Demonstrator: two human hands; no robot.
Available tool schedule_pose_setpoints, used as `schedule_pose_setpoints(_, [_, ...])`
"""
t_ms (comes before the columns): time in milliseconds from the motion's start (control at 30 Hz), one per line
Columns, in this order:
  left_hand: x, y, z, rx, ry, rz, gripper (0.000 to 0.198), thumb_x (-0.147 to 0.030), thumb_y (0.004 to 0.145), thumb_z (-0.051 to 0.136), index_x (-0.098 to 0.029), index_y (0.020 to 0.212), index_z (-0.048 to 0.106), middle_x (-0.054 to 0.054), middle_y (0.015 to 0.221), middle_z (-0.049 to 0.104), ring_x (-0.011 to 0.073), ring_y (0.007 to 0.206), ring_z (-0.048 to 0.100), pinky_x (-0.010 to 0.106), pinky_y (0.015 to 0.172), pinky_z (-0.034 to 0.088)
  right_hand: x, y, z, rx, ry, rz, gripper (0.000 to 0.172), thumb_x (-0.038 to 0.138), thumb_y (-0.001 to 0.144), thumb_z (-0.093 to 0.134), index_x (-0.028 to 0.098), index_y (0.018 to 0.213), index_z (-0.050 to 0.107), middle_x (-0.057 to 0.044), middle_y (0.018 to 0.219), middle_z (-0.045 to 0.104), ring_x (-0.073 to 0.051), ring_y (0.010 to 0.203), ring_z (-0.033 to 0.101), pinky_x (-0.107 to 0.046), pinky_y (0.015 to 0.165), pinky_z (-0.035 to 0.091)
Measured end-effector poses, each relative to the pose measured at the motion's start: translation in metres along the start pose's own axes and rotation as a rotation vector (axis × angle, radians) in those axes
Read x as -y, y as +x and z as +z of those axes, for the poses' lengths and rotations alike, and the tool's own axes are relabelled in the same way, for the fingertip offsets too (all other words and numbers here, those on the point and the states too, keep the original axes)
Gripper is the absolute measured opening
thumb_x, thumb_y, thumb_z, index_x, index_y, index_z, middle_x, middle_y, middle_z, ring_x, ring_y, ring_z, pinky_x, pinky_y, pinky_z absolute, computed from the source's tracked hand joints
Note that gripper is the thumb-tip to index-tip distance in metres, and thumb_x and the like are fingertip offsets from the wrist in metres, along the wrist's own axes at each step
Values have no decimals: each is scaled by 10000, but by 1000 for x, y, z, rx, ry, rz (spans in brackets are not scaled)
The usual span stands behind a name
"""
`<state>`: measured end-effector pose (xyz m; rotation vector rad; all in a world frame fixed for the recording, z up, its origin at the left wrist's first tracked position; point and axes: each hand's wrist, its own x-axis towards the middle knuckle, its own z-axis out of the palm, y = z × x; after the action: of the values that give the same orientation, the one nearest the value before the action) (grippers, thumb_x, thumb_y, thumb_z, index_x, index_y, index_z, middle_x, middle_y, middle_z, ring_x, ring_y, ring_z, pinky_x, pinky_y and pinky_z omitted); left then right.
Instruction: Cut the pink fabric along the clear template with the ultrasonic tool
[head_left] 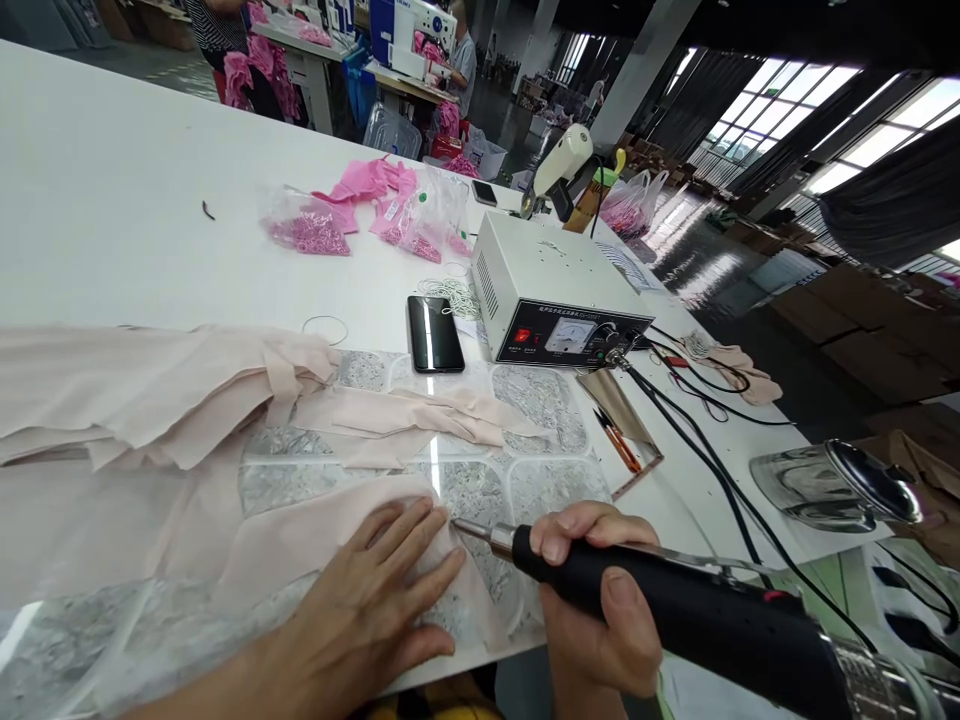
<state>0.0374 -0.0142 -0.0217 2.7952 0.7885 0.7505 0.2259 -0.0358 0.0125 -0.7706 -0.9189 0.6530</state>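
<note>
My left hand (375,590) lies flat with spread fingers on a strip of pale pink fabric (330,520), pressing it onto a marble-patterned mat (480,490). My right hand (600,590) is wrapped round the thick black handle of a corded handheld tool (675,610). Its narrow metal tip points left and meets the fabric edge just beside my left fingertips; whether it touches is hard to tell. Behind my left hand lies another twisted fabric piece (420,415). A layered stack of the same fabric (150,390) spreads over the left side.
A control box (562,290) with a dial stands behind the mat, black cables (690,440) running from it. Nearby are a phone (436,335), orange-handled snips (619,440) and a metal canister (817,485). Bags of pink pieces (311,225) lie farther back. People sit at sewing machines (412,40) beyond.
</note>
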Motion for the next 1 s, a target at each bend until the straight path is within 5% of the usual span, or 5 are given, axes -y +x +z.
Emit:
schedule_pose_setpoints(500, [1, -4, 7, 39, -41, -43, 563, -500, 776, 771, -231, 1234, 584, 131, 1358, 537, 337, 1267, 481, 511, 1010, 427, -2, -1, 3, 68, -47, 5, 82, 272, 861, 534, 209, 903, 567, 2, 833, 572, -121, 628, 573, -316, 586, 523])
schedule_pose_setpoints(700, [2, -3, 5, 30, -6, 20, 482, -455, 859, 697, -189, 1243, 578, 149, 1347, 546, 350, 1270, 477, 529, 1023, 427, 17, -7, -16, -48, 18, 28, 158, 304, 827, 529, 192, 915, 596, -3, 824, 561, -110, 610, 564, -300, 574, 513])
schedule_pose_setpoints(1000, [17, 2, -24, 8, 36, 38, 324, -181, 1024, 388, -170, 1298, 561, 116, 1368, 559, 248, 1291, 496, 407, 1028, 472, 38, -28, -30, -124, -33, 28, 162, 331, 808, 553, 191, 869, 605, -3, 749, 535, -115, 553, 528, -278, 493, 468])
